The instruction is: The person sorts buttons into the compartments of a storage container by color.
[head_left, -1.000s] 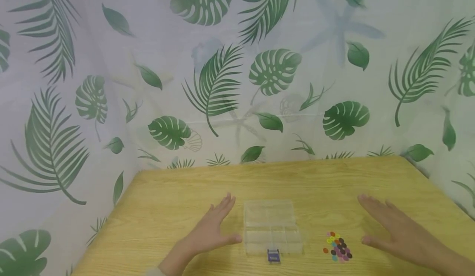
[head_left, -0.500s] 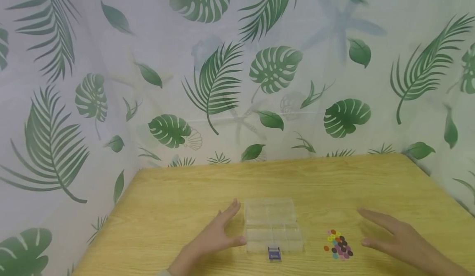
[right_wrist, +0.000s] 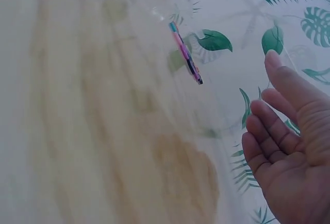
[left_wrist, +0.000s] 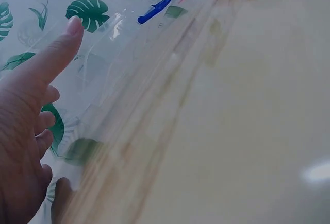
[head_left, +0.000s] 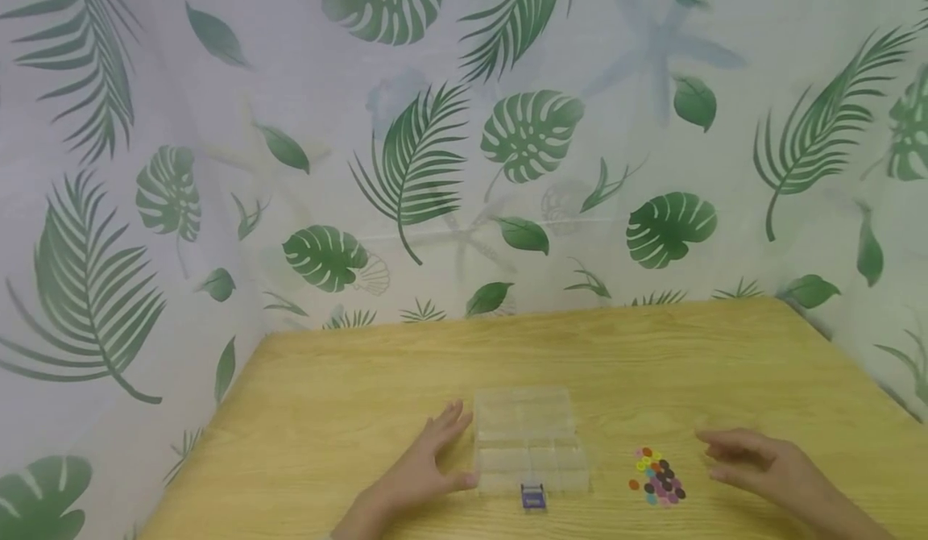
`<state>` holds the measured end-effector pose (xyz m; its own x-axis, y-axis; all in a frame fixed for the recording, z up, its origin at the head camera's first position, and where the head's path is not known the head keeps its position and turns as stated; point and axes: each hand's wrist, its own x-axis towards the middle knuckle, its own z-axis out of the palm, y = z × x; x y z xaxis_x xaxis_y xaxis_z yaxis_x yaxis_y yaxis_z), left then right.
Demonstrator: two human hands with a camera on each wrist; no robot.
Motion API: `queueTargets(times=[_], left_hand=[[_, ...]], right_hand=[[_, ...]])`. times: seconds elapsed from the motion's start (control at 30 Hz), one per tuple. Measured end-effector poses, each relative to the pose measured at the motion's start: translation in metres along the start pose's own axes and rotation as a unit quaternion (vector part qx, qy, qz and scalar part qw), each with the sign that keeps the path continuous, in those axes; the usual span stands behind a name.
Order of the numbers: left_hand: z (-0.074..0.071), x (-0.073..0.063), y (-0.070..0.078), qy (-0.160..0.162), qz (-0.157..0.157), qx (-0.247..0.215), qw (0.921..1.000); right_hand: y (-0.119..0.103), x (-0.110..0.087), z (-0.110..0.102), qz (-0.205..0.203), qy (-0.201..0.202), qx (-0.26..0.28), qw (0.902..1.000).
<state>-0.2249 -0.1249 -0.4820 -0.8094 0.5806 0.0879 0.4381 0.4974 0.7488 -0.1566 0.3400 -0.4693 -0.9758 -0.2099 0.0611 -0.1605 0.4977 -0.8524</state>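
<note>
A clear plastic compartment box (head_left: 532, 467) lies with its lid (head_left: 524, 413) folded back, a blue latch (head_left: 532, 496) on its front edge. My left hand (head_left: 424, 467) is spread beside the box, fingertips and thumb right at its left side. In the left wrist view the same hand (left_wrist: 31, 110) shows thumb out and nothing held. To the right of the box lies a loose cluster of small round coloured discs (head_left: 660, 479), which look like buttons. My right hand (head_left: 768, 467) hovers to their right, fingers loosely bent and holding nothing.
The box and discs lie on a wood-grain table (head_left: 348, 379). A white leaf-print curtain (head_left: 464, 161) stands along its back and sides. One orange disc (head_left: 634, 484) lies a little left of the cluster.
My left hand has come slightly closer to the box's left side. My right hand has lowered, its fingers bending in from a straighter spread. The box and discs stay put.
</note>
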Motion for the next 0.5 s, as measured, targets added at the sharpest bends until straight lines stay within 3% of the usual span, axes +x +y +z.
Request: queueTargets(times=[0.13, 0.5], left_hand=[[0.004, 0.002, -0.002, -0.001, 0.001, 0.010, 0.9999], [0.008, 0.007, 0.001, -0.001, 0.012, 0.022, 0.9997]], right_hand=[[0.005, 0.000, 0.002, 0.007, 0.010, 0.025, 0.9996], [0.006, 0.003, 0.016, -0.069, 0.012, 0.041, 0.9967]])
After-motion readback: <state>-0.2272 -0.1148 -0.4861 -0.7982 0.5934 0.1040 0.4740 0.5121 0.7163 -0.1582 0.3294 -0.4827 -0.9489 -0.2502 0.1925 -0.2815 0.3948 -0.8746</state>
